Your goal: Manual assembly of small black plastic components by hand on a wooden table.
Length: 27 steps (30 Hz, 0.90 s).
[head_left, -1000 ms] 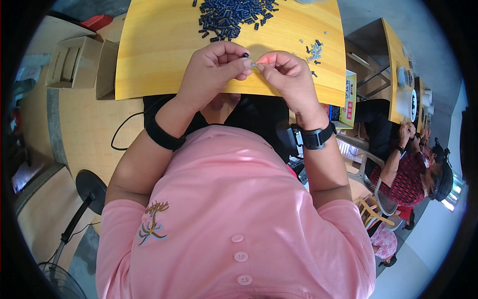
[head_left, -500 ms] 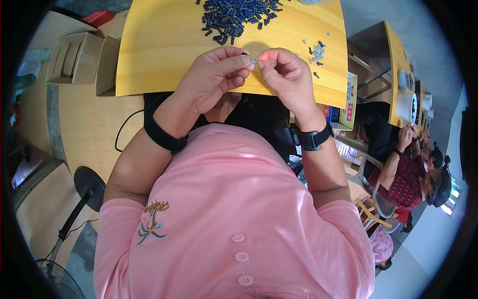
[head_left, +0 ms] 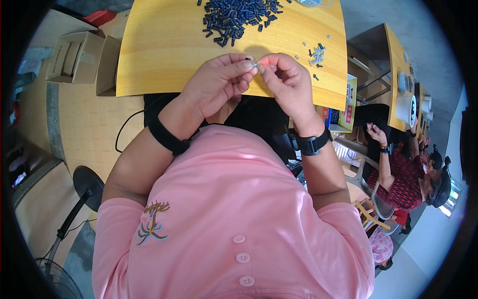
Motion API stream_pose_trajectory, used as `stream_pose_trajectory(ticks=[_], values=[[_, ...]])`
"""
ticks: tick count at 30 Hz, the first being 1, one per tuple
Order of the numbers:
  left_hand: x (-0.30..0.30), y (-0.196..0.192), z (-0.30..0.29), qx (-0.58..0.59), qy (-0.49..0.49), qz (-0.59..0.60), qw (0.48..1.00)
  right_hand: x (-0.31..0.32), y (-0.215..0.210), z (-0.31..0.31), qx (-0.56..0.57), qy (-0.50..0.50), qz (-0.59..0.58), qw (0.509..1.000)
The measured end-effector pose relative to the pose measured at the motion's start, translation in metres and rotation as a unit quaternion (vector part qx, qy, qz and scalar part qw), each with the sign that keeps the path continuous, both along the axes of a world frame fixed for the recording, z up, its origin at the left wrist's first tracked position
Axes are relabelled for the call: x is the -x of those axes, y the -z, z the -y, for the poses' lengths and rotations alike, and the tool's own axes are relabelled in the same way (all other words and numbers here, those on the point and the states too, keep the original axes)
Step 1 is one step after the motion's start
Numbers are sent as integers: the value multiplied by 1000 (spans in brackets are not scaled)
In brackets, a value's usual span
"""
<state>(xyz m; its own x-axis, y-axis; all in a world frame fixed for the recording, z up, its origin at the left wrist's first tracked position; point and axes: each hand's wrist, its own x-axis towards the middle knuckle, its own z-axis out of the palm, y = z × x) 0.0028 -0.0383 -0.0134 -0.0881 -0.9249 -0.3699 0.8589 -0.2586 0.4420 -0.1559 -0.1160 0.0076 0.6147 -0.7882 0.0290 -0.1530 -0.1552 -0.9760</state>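
Observation:
Over the near edge of the wooden table [head_left: 164, 60], my two hands meet fingertip to fingertip. My left hand [head_left: 211, 84] is closed in a pinch on a small black part, whose dark end [head_left: 248, 59] peeks out above the thumb. A tiny silver metal piece [head_left: 255, 65] shows at the meeting point, pinched by the thumb and forefinger of my right hand [head_left: 289, 82]. Whether the two pieces are joined is too small to tell. Beyond my hands lies a heap of black plastic parts [head_left: 239, 20]. Right of them are scattered small silver pieces [head_left: 317, 54] with some black ones.
A clear container [head_left: 309, 2] sits at the table's far edge. Beside the table's right edge stands a yellow box [head_left: 349, 97]; open cardboard boxes [head_left: 84, 57] are at the left. A standing fan [head_left: 59, 279] is lower left. Another person [head_left: 401, 174] sits at a table on the right.
Both my hands have come slightly nearer to me, still pinching the small pieces together. On the right, the other person's hands have parted, one now raised to the left.

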Motion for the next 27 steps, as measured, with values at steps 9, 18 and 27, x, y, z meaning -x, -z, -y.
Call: stream_pose_trajectory(ticks=[9,18,27], values=[[3,0,1,-16,-27,86,996,4,-2,0,-18,9,-2,1000],[3,-5,0,-40,-41,117,992,3,-2,1,51,6,-21,998],[6,-8,-1,-42,-67,164,983,1,-13,-1,144,1,-72,987]])
